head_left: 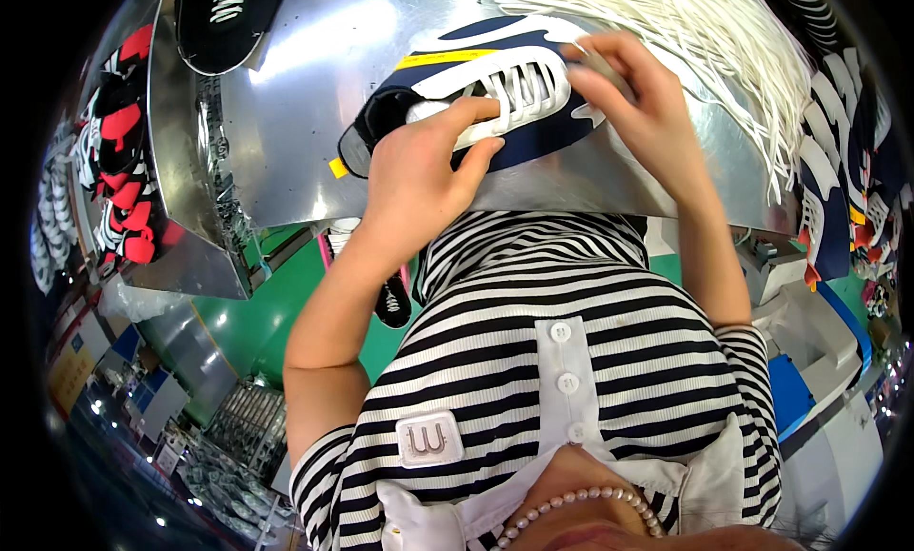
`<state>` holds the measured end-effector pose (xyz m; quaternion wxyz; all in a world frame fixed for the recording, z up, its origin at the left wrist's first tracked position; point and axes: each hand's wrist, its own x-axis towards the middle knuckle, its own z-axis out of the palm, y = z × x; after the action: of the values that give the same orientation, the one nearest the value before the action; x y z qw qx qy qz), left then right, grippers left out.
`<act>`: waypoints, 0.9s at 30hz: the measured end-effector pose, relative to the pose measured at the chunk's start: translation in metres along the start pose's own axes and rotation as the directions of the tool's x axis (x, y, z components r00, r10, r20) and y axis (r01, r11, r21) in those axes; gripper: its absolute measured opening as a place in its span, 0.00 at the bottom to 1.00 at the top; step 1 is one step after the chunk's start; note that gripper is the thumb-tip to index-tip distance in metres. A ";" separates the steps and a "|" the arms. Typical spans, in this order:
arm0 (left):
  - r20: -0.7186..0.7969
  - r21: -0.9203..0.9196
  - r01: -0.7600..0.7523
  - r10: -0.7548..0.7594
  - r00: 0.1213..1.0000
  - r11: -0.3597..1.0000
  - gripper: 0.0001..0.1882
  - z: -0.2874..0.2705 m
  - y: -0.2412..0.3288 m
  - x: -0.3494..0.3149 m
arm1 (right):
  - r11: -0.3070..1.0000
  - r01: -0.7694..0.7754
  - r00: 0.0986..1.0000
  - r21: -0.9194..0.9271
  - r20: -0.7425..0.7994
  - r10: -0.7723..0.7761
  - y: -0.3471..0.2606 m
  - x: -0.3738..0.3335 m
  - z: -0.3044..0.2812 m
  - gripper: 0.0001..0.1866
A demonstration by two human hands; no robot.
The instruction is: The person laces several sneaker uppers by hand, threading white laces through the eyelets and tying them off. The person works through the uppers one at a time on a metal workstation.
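A navy and white shoe upper point(457, 142) with a yellow stripe lies on the metal table, toe pointing right. White lace point(526, 89) crosses its eyelets in several rows. My left hand point(428, 156) grips the upper near its ankle opening, the thumb on the near side and the other fingers partly hidden at the tongue. At the toe end, my right hand point(633, 89) is curled around a dull grey-brown object point(607, 73), perhaps a handle; its fingertips are blurred, so I cannot make out its kind.
A heap of long white laces point(733, 66) covers the table's far right. A black shoe point(224, 23) with white laces sits at the far left. Red, black and white shoe parts point(124, 161) hang beyond the left edge; navy and white uppers point(828, 189) hang at the right.
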<state>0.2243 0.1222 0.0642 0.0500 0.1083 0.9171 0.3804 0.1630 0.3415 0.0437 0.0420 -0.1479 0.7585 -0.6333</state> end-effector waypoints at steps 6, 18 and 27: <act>0.324 0.260 -0.015 -0.073 0.943 0.966 0.15 -0.035 0.003 0.005 | 0.952 0.029 0.986 -0.305 -0.146 -0.077 0.025 0.013 0.024 0.11; -0.042 0.169 -0.020 0.028 0.999 0.985 0.13 -0.012 -0.001 0.006 | 0.792 0.531 0.801 -0.301 0.482 -0.355 0.014 0.009 0.002 0.09; 0.086 0.275 -0.238 0.223 0.971 0.932 0.17 -0.022 -0.010 -0.005 | 0.927 0.291 0.860 -0.237 0.489 -0.145 0.016 0.015 -0.002 0.06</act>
<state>0.2239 0.0984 0.0727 0.0134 0.2311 0.9414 0.2454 0.1456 0.3415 0.0302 0.1256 -0.3850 0.7923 -0.4564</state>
